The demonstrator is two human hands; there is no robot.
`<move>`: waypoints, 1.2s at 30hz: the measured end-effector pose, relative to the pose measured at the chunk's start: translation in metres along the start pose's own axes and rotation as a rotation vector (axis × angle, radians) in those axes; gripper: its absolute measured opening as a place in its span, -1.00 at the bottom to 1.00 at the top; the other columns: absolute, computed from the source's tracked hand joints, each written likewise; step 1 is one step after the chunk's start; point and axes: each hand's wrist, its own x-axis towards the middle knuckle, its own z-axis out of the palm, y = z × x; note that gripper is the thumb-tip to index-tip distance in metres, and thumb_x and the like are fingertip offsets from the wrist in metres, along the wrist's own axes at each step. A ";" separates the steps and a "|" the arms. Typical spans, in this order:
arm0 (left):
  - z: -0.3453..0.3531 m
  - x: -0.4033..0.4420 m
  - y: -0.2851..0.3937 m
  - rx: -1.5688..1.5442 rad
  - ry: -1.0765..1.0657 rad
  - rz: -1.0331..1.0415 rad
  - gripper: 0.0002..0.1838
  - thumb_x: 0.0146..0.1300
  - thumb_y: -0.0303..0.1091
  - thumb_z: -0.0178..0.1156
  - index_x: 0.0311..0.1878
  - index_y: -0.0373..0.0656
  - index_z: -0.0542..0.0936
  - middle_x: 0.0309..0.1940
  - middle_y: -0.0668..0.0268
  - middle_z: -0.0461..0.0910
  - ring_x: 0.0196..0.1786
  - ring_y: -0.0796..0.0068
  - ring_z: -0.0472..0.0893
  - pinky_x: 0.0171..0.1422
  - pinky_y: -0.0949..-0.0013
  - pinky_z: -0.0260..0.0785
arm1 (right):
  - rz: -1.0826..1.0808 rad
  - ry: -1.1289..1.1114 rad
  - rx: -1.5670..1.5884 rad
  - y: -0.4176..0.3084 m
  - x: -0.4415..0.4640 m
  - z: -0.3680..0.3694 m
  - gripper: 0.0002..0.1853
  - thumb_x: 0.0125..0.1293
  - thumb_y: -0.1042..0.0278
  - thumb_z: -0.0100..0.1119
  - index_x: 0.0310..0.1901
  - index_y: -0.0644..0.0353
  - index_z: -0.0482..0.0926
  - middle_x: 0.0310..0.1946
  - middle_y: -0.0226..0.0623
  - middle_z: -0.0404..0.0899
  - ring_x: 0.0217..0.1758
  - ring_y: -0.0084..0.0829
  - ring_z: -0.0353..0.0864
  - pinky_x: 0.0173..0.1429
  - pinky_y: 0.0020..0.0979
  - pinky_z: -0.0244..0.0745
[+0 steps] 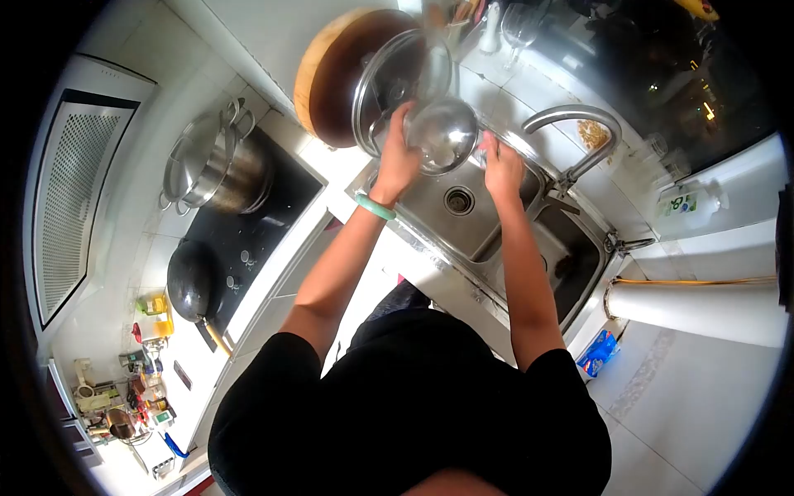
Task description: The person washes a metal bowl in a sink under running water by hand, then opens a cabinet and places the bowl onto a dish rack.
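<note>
**Metal bowl point(447, 132) held over a double sink point(426, 219)**

Head view (clock positions from the centre of the field). The metal bowl, shiny and rounded, lies at 1 o'clock, above the upper edge of the nearer basin. The left hand point(400, 165), at the bowl's 8 o'clock side, is closed on its edge, the thumb extended along the wall; a pale green bangle point(375, 207) encircles the wrist. The right hand point(503, 172), at the bowl's 4 o'clock side, has its fingers curled and fingertips beside the rim; whether they grip it cannot be told.

Surroundings: at 2 o'clock, a drain point(459, 201) in the nearer basin and, farther out, a curved tap point(614, 132). At 12 o'clock, a glass lid point(382, 78) stands on edge just behind the bowl, overlapping a round wooden vessel point(310, 70) at 11 o'clock. At 10 o'clock, a steel pot point(236, 178) rests on a black cooktop point(277, 198); at 9 o'clock, a dark pan point(188, 281). At 4 o'clock, a blue packet point(600, 354) lies near the sink's end.
</note>
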 end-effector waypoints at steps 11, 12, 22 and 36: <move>-0.001 -0.014 0.019 -0.446 0.005 -0.391 -0.24 -0.08 -0.80 -0.15 0.30 -0.09 0.18 0.09 0.25 0.37 0.14 0.36 0.39 0.19 0.39 0.31 | 0.245 -0.285 -0.404 0.140 -0.007 0.068 -0.51 0.13 -0.11 0.17 -0.24 0.24 0.63 -0.23 -0.11 0.62 -0.17 -0.12 0.59 -0.15 -0.25 0.47; 0.000 -0.013 0.014 -0.439 0.001 -0.358 -0.24 -0.08 -0.80 -0.15 0.30 -0.09 0.18 0.09 0.25 0.37 0.14 0.36 0.39 0.18 0.40 0.31 | 0.250 -0.207 -0.208 0.129 -0.004 0.063 -0.52 0.14 -0.11 0.17 -0.24 0.25 0.63 -0.24 -0.12 0.62 -0.19 -0.17 0.60 -0.16 -0.28 0.45; 0.009 -0.014 0.023 -0.386 -0.054 -0.380 -0.19 -0.10 -0.81 -0.14 0.32 -0.08 0.09 0.15 0.06 0.27 0.14 0.25 0.39 -0.14 0.41 0.54 | -0.091 0.039 0.191 -0.026 -0.008 -0.010 -0.74 0.04 0.35 0.30 -0.19 0.20 0.62 -0.44 -0.18 0.63 -0.45 -0.42 0.55 -0.27 -0.40 0.40; 0.013 -0.023 0.040 -0.343 -0.062 -0.269 -0.22 -0.08 -0.83 -0.05 0.30 -0.17 0.11 0.17 0.08 0.28 0.23 0.26 0.31 0.24 0.34 0.22 | -0.082 0.247 0.093 -0.036 0.006 -0.007 -0.52 0.05 -0.22 0.20 -0.41 0.12 0.66 -0.57 -0.06 0.54 -0.47 -0.03 0.52 -0.33 -0.19 0.37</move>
